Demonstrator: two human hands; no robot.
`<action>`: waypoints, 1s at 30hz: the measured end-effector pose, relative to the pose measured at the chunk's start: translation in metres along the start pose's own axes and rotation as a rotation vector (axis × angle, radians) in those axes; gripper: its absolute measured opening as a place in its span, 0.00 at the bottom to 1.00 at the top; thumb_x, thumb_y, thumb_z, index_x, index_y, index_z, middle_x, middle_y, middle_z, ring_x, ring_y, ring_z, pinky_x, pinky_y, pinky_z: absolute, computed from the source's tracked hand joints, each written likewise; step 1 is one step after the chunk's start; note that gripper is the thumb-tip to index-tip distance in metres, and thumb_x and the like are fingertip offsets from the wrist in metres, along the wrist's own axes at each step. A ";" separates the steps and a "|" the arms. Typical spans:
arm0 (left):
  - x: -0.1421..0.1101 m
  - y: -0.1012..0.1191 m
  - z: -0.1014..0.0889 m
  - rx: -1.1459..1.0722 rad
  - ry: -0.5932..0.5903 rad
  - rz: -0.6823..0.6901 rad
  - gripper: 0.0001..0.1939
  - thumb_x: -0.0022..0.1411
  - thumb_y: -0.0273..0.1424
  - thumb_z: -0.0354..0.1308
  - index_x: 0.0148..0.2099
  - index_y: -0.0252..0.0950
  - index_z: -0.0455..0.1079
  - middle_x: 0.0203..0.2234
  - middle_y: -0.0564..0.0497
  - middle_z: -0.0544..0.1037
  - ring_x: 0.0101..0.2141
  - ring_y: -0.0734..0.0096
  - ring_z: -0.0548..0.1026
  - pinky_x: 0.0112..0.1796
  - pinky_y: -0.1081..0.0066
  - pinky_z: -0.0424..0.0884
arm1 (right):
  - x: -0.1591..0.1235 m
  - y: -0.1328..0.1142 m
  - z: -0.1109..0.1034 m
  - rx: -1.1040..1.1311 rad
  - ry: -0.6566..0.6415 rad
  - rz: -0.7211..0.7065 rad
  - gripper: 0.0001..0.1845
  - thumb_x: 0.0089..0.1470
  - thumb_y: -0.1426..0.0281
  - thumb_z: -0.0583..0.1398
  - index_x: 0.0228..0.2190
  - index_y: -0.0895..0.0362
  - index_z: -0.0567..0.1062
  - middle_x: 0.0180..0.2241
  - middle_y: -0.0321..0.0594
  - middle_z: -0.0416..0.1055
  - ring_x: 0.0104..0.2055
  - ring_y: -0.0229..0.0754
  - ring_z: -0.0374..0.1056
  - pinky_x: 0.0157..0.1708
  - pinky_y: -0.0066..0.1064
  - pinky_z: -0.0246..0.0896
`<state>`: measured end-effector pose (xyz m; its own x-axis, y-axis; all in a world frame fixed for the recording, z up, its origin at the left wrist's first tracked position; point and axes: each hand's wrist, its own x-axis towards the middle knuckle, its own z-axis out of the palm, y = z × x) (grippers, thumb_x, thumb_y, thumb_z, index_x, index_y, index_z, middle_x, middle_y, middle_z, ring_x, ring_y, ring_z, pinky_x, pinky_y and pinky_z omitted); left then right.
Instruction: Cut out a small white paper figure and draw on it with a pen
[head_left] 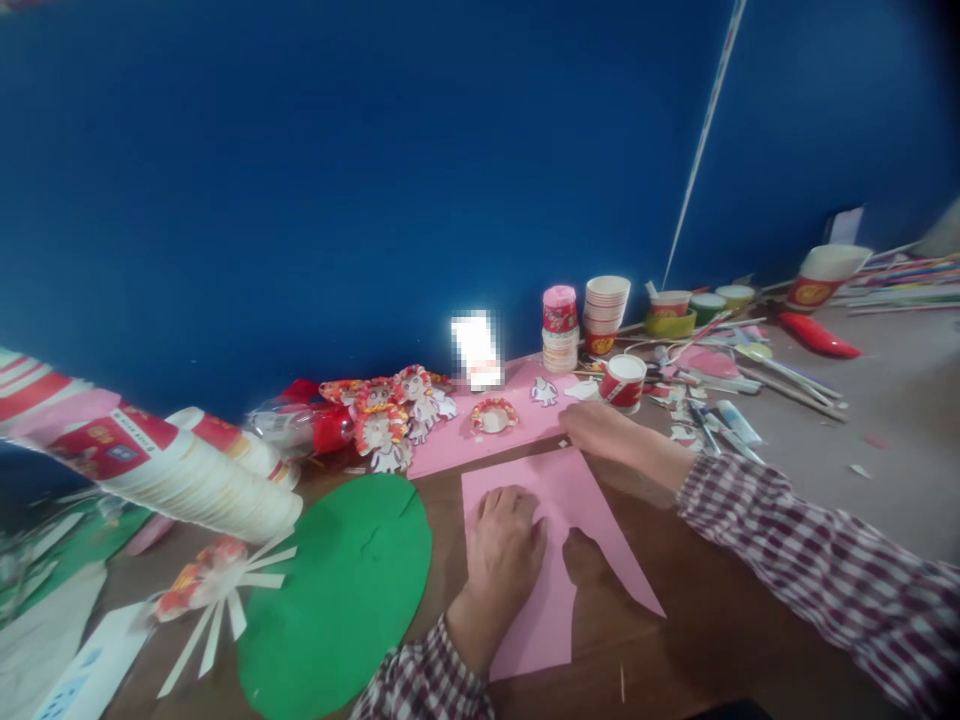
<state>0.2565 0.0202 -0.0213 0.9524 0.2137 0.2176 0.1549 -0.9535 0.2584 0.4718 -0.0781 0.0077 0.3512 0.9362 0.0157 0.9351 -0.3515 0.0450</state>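
From the head camera, a left hand (506,548) rests palm-down on a pink sheet (534,630) at the near centre of a brown surface (637,655), fingers loosely extended and gripping nothing visible, while the right hand (600,432) bends beside a paper cup (623,384); whether its fingers hold anything cannot be told. The sheet appears partly cut, a deep notch on its near right side, the rest whole. Beyond, braid-trimmed figures (381,428) lie piled, seemingly finished, while a red-and-yellow ring (481,411) and a white paper cutout (544,392) lie separately. A green disc (337,600) and a tilted cup stack (202,485) occupy the left, beneath a deep blue wall (360,190)
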 end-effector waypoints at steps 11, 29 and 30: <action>-0.001 -0.001 0.001 -0.016 0.013 0.002 0.08 0.59 0.27 0.56 0.43 0.40 0.68 0.40 0.51 0.73 0.44 0.62 0.68 0.46 0.61 0.64 | 0.002 -0.006 -0.007 0.020 -0.096 -0.088 0.08 0.54 0.77 0.57 0.29 0.63 0.77 0.31 0.49 0.76 0.35 0.45 0.71 0.33 0.30 0.58; 0.000 -0.001 0.004 -0.059 0.061 -0.006 0.09 0.59 0.27 0.56 0.44 0.39 0.69 0.41 0.50 0.74 0.44 0.63 0.69 0.48 0.62 0.65 | -0.046 0.011 -0.054 0.128 0.390 0.114 0.10 0.58 0.73 0.51 0.36 0.60 0.72 0.32 0.41 0.73 0.31 0.37 0.66 0.32 0.26 0.55; 0.000 -0.001 0.004 -0.059 0.064 -0.010 0.09 0.60 0.27 0.56 0.44 0.39 0.69 0.41 0.49 0.74 0.44 0.63 0.69 0.48 0.62 0.65 | -0.048 0.026 -0.061 0.117 0.449 0.160 0.10 0.58 0.73 0.51 0.36 0.60 0.72 0.33 0.41 0.73 0.32 0.38 0.67 0.32 0.26 0.56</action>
<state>0.2579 0.0201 -0.0247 0.9317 0.2381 0.2743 0.1468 -0.9376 0.3153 0.4759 -0.1322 0.0686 0.4599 0.7690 0.4440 0.8791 -0.4649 -0.1052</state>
